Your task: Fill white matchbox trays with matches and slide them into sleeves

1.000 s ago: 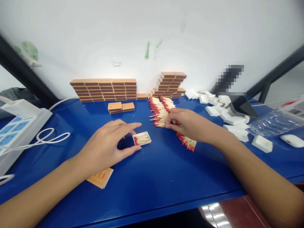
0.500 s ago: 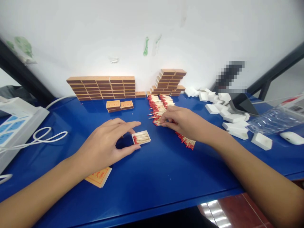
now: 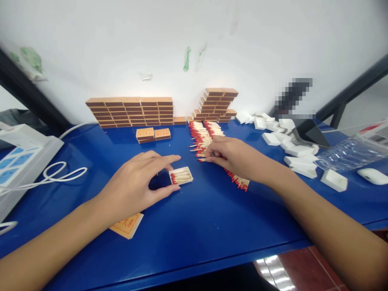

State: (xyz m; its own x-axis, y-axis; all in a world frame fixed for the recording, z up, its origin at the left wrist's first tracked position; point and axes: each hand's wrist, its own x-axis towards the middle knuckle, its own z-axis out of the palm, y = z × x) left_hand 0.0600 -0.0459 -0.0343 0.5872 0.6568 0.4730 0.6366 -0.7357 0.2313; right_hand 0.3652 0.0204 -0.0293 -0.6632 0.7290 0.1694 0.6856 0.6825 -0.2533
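A small white matchbox tray (image 3: 188, 180) with red-headed matches (image 3: 182, 176) in it lies on the blue table. My left hand (image 3: 138, 178) curves round the tray's left end, thumb and forefinger spread apart, with a fingertip close to its corner; whether it touches cannot be told. An orange matchbox sleeve (image 3: 129, 227) lies partly under my left forearm. My right hand (image 3: 232, 155) is pinched closed at a loose heap of matches (image 3: 200, 137), with match ends showing at its fingertips. More matches (image 3: 242, 182) stick out below that hand, which covers the middle of the heap.
Matchboxes stand stacked (image 3: 130, 113) along the wall, with a stepped stack (image 3: 218, 101) behind the heap. Two short piles of matchboxes (image 3: 145, 135) sit in front. White trays (image 3: 300, 151) and a clear plastic bottle (image 3: 348, 151) lie right; a power strip (image 3: 45, 157) and white cable (image 3: 65, 178) lie left.
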